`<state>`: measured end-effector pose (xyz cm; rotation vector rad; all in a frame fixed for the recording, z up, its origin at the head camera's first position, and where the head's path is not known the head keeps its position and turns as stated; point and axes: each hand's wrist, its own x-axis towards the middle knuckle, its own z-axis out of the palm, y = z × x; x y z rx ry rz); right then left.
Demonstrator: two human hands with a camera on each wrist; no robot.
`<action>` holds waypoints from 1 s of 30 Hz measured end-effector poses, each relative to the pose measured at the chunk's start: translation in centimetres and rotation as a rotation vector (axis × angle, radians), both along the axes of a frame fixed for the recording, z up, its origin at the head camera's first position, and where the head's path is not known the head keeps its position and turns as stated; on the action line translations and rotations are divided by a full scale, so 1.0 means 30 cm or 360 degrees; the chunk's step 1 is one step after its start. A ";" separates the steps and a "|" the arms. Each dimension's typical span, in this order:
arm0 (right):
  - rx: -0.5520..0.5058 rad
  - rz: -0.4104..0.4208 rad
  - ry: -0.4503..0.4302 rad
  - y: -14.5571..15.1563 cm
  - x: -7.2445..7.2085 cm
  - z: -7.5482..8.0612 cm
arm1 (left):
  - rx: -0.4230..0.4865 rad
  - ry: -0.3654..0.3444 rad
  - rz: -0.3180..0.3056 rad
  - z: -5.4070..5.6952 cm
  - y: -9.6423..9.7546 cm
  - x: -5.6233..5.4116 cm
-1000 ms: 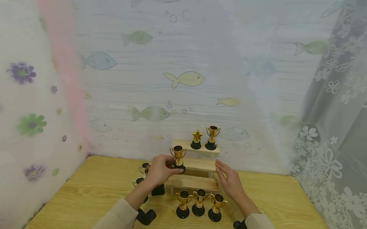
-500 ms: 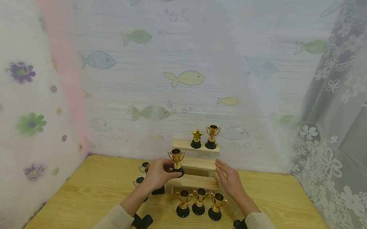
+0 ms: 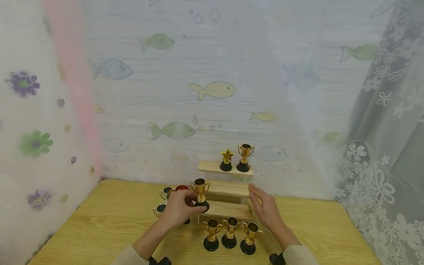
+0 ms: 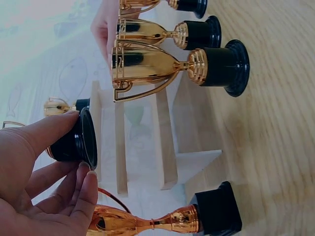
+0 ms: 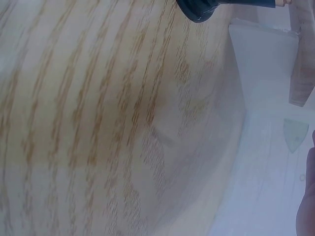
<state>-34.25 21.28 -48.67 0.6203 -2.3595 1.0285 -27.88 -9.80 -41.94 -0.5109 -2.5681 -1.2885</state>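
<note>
My left hand (image 3: pixel 179 208) pinches a small gold trophy cup (image 3: pixel 200 187) by its black base (image 4: pixel 69 142), in front of the left part of a three-step wooden display stand (image 3: pixel 228 210). In the left wrist view the thumb lies on top of that base and the fingers curl below. Straight fingers of my right hand (image 3: pixel 265 208) rest at the right end of the stand's middle shelf (image 3: pixel 227 188). On the top shelf (image 3: pixel 210 166) are a gold star trophy (image 3: pixel 226 158) and another gold cup (image 3: pixel 245 154).
Three gold cups (image 3: pixel 230 233) stand on the wooden table (image 3: pixel 312 242) before the stand. Left of it, silver cups (image 3: pixel 160 209) and a red-topped trophy (image 3: pixel 182 188) sit partly behind my left hand; a copper-coloured trophy (image 4: pixel 162 220) shows close by in the left wrist view.
My left hand has brought the gold cup down and slightly left, from the middle shelf's height towards the lowest shelf. The right hand has stayed at the stand's right end.
</note>
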 end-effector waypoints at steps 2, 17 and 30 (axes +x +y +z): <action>0.0001 -0.0004 0.0007 0.001 -0.002 0.000 | 0.0002 0.0011 0.0001 -0.005 -0.004 0.005; 0.0006 -0.0013 0.0008 0.004 -0.006 -0.008 | -0.0033 -0.0017 0.0015 -0.055 -0.031 0.031; 0.0008 0.0006 0.0037 -0.001 -0.005 -0.001 | -0.0003 -0.0083 0.0008 -0.098 -0.043 0.053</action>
